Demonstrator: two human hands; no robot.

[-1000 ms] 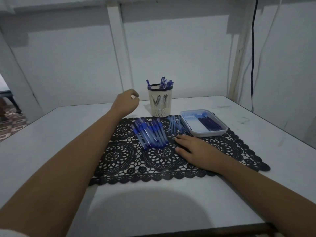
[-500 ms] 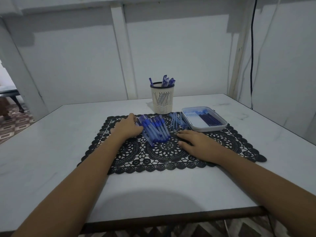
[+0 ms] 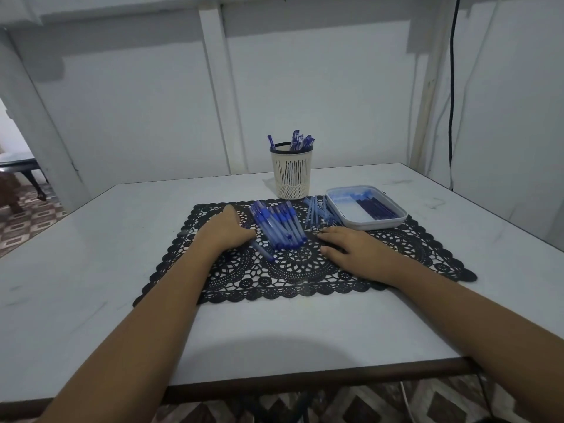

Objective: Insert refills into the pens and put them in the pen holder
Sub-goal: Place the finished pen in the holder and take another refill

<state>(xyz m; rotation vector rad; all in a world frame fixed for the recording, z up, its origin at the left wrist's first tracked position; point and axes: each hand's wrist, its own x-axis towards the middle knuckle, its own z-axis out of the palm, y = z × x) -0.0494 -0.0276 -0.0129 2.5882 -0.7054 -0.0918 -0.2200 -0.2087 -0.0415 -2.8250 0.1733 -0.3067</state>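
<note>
Looking down from the head view, the only one given, a row of blue pens (image 3: 279,224) is seen lying side by side on a black lace mat (image 3: 305,270) spread over the white surface (image 3: 91,270). A loose bundle of thin refills (image 3: 319,213) lies just to the right of them, beside a shallow tray (image 3: 375,225) whose dark contents are too blurred to be named. The pen holder (image 3: 292,172) stands at the far edge of the mat, with several pens already upright in it.

The left hand (image 3: 227,232) is curled at the left side of the row, and a single pen (image 3: 264,254) juts out from under its thumb towards the near edge. It appears to be pinched there, though the fingertips are hidden. The right hand (image 3: 357,254) is laid flat on the mat with its fingers straight, their tips just short of the refills and holding nothing.

The pens are judged to be light, stiff and smooth, so they are likely to roll. A pen is best taken at mid-barrel. The refills are judged to be slender and slightly flexible, and are best pinched near the tip end so that they can be steered into the barrel.
</note>
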